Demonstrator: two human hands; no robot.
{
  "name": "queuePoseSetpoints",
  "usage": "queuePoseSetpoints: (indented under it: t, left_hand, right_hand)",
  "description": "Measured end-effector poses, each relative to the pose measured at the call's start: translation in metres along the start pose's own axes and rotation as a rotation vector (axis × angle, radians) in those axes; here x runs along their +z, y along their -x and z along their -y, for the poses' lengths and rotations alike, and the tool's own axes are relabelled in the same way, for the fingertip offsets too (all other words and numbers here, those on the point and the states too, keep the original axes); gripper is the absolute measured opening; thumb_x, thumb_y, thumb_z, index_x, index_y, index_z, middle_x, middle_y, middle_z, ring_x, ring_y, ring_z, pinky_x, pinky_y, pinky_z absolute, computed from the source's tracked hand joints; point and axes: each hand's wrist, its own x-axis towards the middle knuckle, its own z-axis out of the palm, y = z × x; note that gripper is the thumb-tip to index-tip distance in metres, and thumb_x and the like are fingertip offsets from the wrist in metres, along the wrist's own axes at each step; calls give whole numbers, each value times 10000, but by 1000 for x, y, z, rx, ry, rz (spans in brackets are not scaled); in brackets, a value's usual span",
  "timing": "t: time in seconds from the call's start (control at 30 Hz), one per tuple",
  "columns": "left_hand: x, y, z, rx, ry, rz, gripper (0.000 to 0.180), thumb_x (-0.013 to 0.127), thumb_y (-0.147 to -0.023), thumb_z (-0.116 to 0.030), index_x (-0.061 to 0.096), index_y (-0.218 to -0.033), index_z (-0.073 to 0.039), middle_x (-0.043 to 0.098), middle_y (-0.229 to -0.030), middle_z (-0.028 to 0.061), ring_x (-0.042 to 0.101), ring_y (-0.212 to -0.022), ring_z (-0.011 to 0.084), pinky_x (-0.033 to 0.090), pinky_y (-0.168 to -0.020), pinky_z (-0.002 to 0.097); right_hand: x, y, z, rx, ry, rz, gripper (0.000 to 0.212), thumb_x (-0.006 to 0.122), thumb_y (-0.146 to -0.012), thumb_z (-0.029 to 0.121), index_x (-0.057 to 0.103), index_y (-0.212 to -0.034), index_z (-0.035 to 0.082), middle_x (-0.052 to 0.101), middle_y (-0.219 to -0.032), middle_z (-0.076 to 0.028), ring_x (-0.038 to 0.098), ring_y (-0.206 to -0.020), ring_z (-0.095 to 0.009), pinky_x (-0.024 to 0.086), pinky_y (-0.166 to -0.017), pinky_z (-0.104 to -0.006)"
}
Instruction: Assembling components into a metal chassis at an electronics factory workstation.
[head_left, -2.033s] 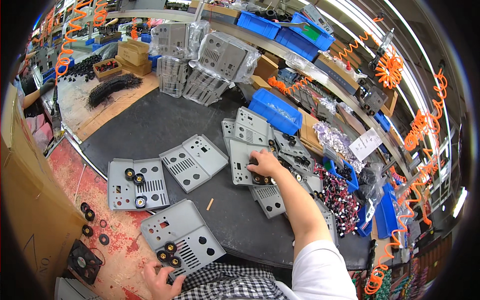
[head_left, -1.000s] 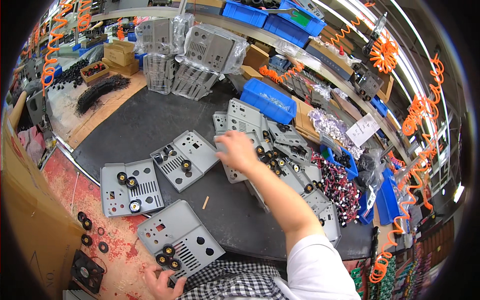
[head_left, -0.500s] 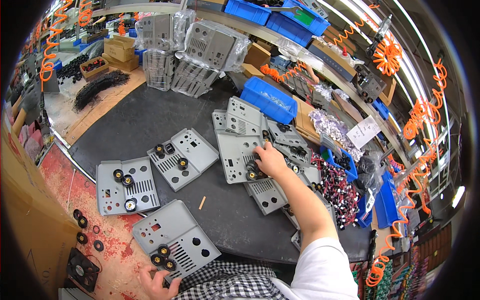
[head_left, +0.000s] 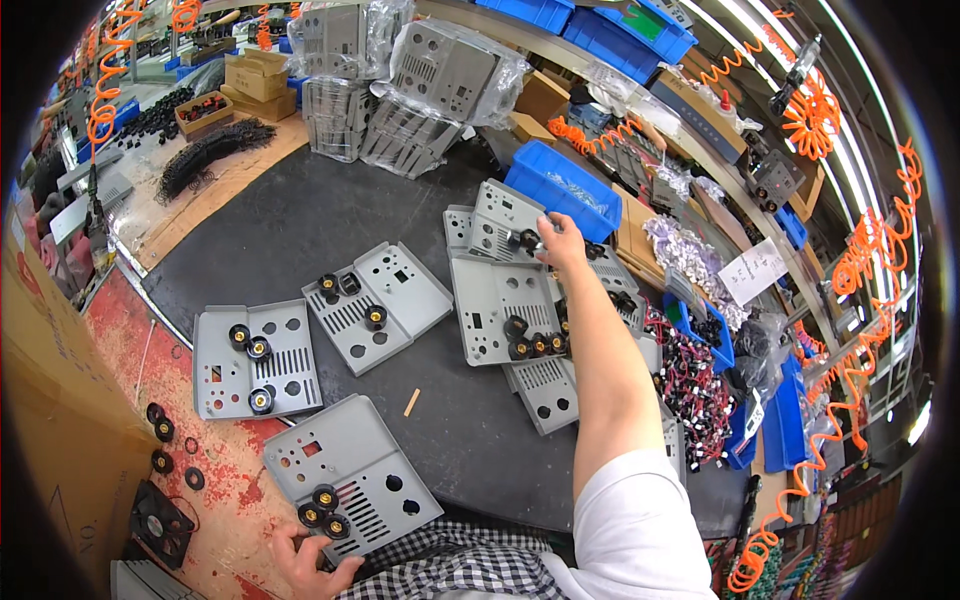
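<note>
My left hand (head_left: pixel 306 565) curls its fingers and thumb around the lower corner of a grey metal panel (head_left: pixel 405 462). Slots and round holes are cut in that panel, and several black round knob-like parts (head_left: pixel 324 497) with brass centres sit on it. My right hand (head_left: pixel 563 243) reaches far forward over an upper panel (head_left: pixel 492 206) in the pile. Its fingertips close on a black round part (head_left: pixel 526 239); the hand hides part of the grip. Just nearer, another panel (head_left: pixel 487 290) carries several black round parts (head_left: pixel 540 345) along its right side.
Two more grey panels (head_left: pixel 410 285) (head_left: pixel 212 345) with black parts lie to the left. Beyond the pile stands a blue bin (head_left: pixel 572 180). Wrapped panels (head_left: pixel 450 75) are stacked behind. Bundled wires (head_left: pixel 690 375) lie right of my forearm; a cardboard box (head_left: pixel 70 420) stands left.
My right hand has moved away from the parts on the nearer panel to the upper panel, farther off. My left hand stays at the panel corner. The whole view has shifted slightly.
</note>
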Motion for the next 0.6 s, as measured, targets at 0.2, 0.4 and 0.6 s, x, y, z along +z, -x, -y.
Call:
queuePoseSetpoints:
  t: [0.2, 0.4, 0.6]
  left_hand:
    - [-3, -1, -12, 38, -63, -36, 368, 809, -610, -139, 606, -896, -28, 489, -982, 175, 480, -913, 359, 388, -793, 466]
    - [4, 7, -4, 64, -90, -87, 362, 807, -610, -166, 628, -906, -59, 496, -988, 173, 473, -970, 350, 374, -836, 472]
    - [16, 13, 13, 110, 20, -233, 283, 732, -546, -68, 558, -764, -25, 470, -980, 141, 491, -891, 293, 409, -796, 373]
  right_hand:
    - [-62, 37, 25, -2, 278, 354, 385, 646, -847, 265, 575, -1170, 69, 639, -986, -91, 631, -808, -173, 520, -605, -294]
    - [-109, 103, 9, -287, 495, 390, 294, 658, -822, 225, 632, -1057, 51, 671, -891, -91, 636, -819, -173, 498, -733, -310]
    - [-55, 268, 48, -686, 587, 748, 348, 706, -753, 218, 623, -1069, 95, 618, -996, -126, 583, -950, -297, 471, -837, -390]
